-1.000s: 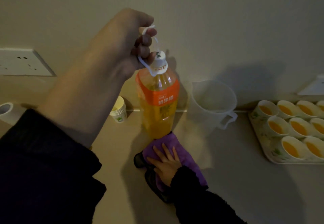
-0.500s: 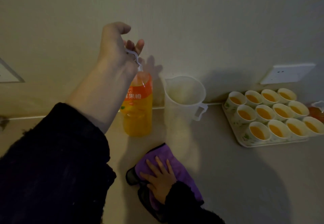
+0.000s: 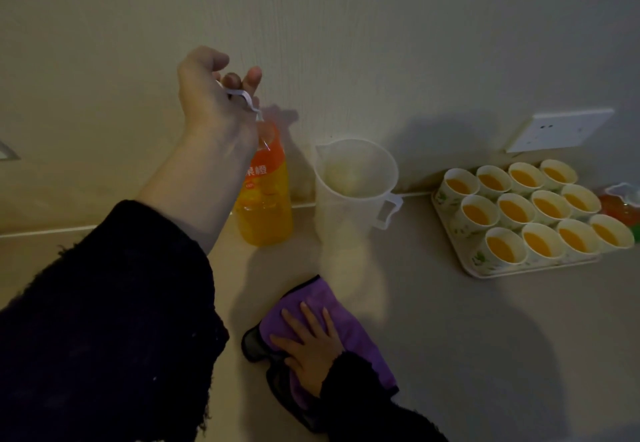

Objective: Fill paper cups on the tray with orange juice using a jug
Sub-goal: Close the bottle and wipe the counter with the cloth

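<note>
Twelve paper cups (image 3: 512, 211) on the tray (image 3: 485, 270) at right already held juice, so filling looked done, the jug (image 3: 353, 199) stood near-empty at centre, your left hand (image 3: 211, 102) gripped the loop (image 3: 242, 95) of the bottle (image 3: 265, 199), and your right hand (image 3: 308, 341) lay flat on the cloth (image 3: 360, 337).

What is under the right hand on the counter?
The right hand rests flat on a purple cloth with a dark edge. The counter below the cloth is covered, so nothing there can be seen.
</note>
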A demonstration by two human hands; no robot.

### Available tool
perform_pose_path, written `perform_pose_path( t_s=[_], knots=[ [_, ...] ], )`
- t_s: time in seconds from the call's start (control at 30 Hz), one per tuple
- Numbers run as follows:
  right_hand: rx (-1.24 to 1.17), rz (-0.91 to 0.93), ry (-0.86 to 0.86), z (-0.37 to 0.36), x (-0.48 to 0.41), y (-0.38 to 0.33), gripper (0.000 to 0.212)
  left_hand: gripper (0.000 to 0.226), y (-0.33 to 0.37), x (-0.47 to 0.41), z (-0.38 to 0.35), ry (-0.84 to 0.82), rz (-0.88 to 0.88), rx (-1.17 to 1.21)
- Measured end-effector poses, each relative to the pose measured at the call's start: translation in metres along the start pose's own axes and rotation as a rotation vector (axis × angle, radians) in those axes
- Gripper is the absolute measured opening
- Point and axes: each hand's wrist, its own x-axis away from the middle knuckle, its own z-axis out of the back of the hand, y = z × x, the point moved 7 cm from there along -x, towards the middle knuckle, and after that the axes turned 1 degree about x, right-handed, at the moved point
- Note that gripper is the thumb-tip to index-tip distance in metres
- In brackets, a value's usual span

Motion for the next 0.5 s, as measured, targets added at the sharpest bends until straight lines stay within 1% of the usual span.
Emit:
perform_pose_path(
  t_s=[0.1, 0.27, 0.37, 0.5],
  knots=[
    [-0.011, -0.002, -0.019, 0.001, 0.001, 0.0, 0.046, 0.015, 0.001, 0.0, 0.006, 0.004, 0.002, -0.005],
    [-0.044, -0.019, -0.004, 0.003, 0.002, -0.001, 0.048, 0.005, 0.006, 0.003, 0.025, 0.017, -0.005, -0.235],
    [-0.035, -0.028, -0.02, 0.001, 0.002, 0.0, 0.048, 0.013, 0.009, 0.005, 0.035, 0.004, -0.011, -0.384],
    [-0.075, -0.056, -0.068, -0.001, 0.003, 0.0, 0.049, 0.018, 0.01, 0.005, 0.055, 0.046, 0.004, -0.533]
  ],
)
